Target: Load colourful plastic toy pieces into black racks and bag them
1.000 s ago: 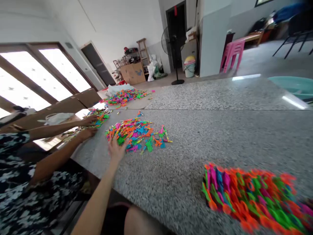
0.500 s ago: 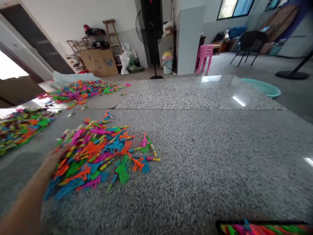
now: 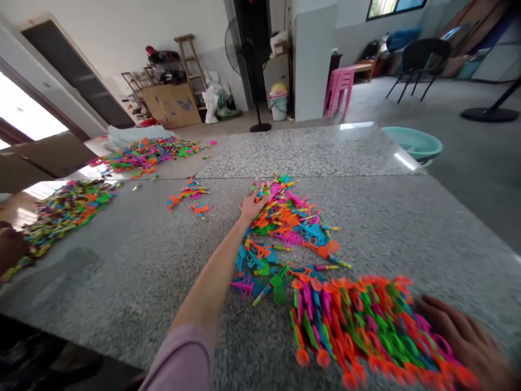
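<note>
My left hand (image 3: 254, 207) lies on the left side of a loose heap of small coloured plastic toys (image 3: 285, 217), its fingers stretched out over them, open. The toys are pink, orange, green and blue, several with striped stick-like parts. My right hand (image 3: 459, 331) is open, fingers extended along the right end of a tightly packed row of similar toys (image 3: 362, 326). That row lies on the granite table in front of me, with orange round ends along its edges. Motion blurs the row and the right hand somewhat.
A few stray toys (image 3: 189, 193) lie left of the heap. Larger piles sit at the left (image 3: 69, 209) and far left back (image 3: 146, 155). Another person's hand (image 3: 10, 247) is at the left edge. A teal basin (image 3: 413, 142) stands beyond the table's right side.
My left hand has swept the heap to the right across the table, leaving a few toys behind. The packed row, earlier inside a dark-edged tray, now lies farther forward, and my right hand has appeared.
</note>
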The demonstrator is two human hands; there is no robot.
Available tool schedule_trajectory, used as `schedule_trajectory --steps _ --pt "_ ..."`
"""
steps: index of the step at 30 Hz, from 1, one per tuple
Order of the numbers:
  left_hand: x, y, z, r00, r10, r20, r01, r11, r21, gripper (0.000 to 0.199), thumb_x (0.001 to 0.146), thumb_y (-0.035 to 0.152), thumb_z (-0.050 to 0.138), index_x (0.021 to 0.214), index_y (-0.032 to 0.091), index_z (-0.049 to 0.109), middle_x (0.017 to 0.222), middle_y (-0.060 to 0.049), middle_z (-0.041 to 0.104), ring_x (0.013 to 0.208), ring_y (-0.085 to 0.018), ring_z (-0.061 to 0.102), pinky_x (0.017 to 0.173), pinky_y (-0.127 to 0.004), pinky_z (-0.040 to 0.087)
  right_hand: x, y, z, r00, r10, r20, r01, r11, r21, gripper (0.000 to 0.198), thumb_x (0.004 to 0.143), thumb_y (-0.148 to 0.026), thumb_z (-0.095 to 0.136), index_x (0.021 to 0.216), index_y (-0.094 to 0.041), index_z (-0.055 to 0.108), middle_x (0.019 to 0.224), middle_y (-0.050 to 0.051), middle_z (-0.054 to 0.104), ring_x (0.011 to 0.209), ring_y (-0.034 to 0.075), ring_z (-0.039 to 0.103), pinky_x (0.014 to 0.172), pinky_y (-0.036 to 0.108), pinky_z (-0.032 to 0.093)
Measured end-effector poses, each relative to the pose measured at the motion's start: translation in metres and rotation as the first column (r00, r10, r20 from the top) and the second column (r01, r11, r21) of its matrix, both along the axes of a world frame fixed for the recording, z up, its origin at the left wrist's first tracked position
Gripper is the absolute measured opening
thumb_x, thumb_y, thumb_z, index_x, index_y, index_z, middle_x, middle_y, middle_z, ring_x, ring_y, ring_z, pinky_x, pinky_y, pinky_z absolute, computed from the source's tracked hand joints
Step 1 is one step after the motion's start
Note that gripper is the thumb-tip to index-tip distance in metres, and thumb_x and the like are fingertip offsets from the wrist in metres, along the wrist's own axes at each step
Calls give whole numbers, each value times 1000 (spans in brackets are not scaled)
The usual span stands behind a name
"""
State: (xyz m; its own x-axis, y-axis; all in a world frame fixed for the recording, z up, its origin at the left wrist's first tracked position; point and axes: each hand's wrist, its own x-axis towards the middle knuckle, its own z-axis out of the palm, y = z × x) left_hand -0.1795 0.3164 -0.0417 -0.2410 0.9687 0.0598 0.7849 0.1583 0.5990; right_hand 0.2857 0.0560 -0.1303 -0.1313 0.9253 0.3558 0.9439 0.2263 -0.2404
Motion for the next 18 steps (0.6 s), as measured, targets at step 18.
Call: schedule_trajectory --steps 18 --pt "35 -217 -33 890 -290 -352 249 956 -157 68 91 49 56 148 17 38 157 -24 28 147 -41 18 112 -69 15 -19 9 32 908 327 -264 -356 932 -72 51 86 -22 49 137 -18 48 137 14 55 125 29 49 102 48 44"
